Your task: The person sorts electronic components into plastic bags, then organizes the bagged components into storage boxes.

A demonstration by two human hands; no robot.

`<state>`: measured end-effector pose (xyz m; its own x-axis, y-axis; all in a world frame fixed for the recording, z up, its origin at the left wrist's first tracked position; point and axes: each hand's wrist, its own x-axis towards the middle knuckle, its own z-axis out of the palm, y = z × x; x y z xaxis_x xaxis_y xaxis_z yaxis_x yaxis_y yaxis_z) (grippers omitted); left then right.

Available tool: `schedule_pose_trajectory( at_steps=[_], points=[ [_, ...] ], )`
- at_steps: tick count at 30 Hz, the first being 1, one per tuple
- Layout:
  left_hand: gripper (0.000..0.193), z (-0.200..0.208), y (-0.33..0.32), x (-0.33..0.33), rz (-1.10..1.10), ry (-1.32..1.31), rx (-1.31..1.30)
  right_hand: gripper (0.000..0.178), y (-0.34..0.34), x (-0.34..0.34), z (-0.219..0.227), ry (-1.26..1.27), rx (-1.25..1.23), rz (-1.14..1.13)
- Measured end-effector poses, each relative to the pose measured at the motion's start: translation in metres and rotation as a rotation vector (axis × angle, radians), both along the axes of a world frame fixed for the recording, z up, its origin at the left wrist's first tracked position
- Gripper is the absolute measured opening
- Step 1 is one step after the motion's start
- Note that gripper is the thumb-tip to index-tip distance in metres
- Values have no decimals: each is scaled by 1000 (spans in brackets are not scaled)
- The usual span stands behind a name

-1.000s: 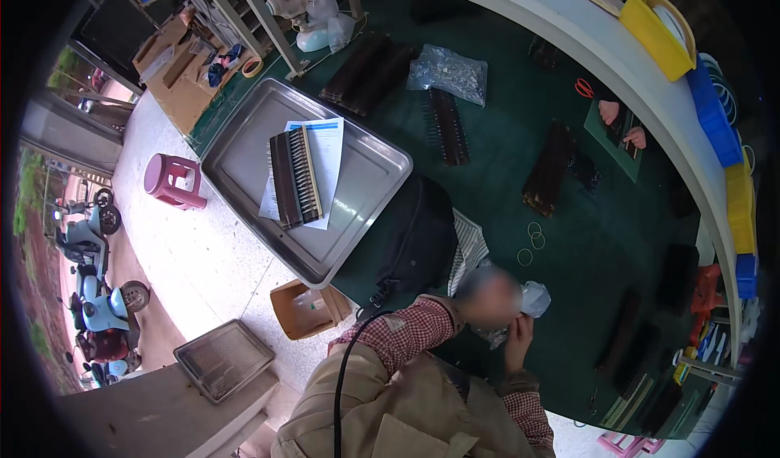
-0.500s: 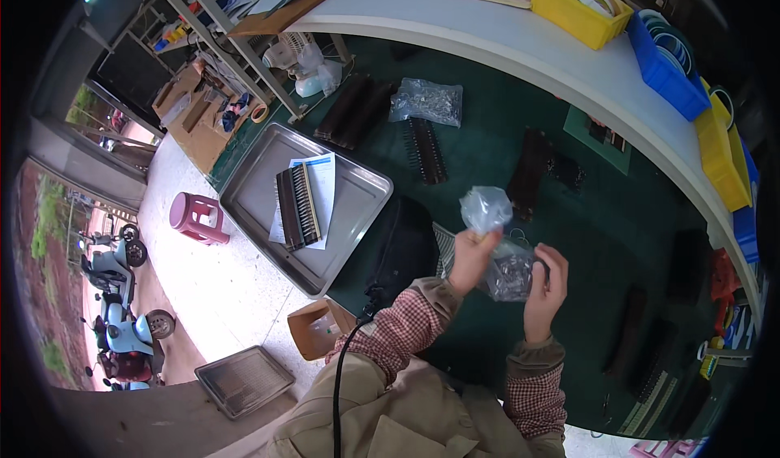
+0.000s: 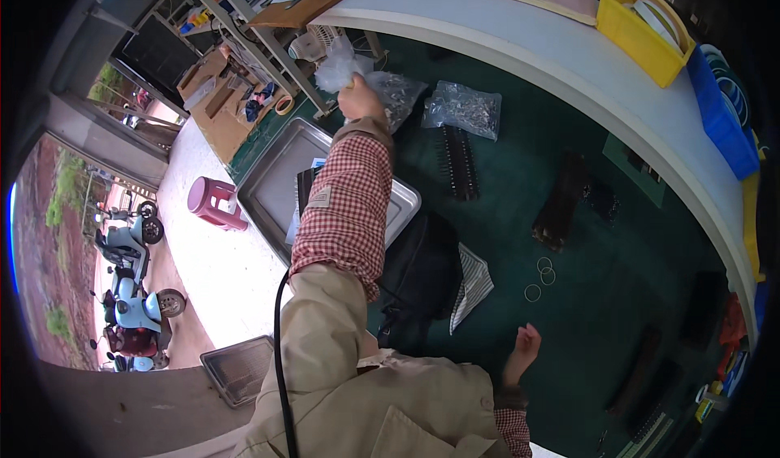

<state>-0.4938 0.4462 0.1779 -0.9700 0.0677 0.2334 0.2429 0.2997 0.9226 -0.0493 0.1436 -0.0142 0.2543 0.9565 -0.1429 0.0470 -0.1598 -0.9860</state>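
My left hand (image 3: 360,100) reaches far forward, closed around the gathered neck of a clear plastic bag (image 3: 400,100) of small metal parts. The bag's loose top puffs out beyond my fist; part of it is hidden by my hand. Right beside it on the green table lies another clear bag (image 3: 463,110) of small metal pieces. Near the table's front edge, my right hand (image 3: 522,352) holds nothing, its fingers loosely bent and apart. Three thin rings (image 3: 532,293) lie on the green surface ahead of it.
Under my left forearm sits a metal tray (image 3: 406,208). A black bag (image 3: 418,267) and striped cloth (image 3: 473,283) lie nearby. Dark toothed strips (image 3: 457,164) and a dark bundle (image 3: 561,202) rest farther on. A white shelf (image 3: 520,47) holding yellow and blue bins (image 3: 642,39) curves overhead.
My left hand has carried the bag of metal parts forward and left, past the tray. My right hand has come off the bag and drawn back toward me. The rings are now uncovered.
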Motion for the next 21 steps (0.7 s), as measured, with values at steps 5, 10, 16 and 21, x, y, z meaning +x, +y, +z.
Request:
schedule_pose_trajectory(
  at_steps=[5,10,16,21],
  points=[
    [53,6,-3,-119,23,-62,73,23,-23,34,-20,-215,-138,-80],
    [55,-19,23,-171,34,-138,166,20,-28,44,-31,-367,-244,-109],
    [55,-78,59,-222,16,-151,257,20,-17,33,-28,-555,-343,-136],
    [52,-145,79,-262,-20,-12,-61,17,-24,29,-33,-615,-361,-150]
  ],
)
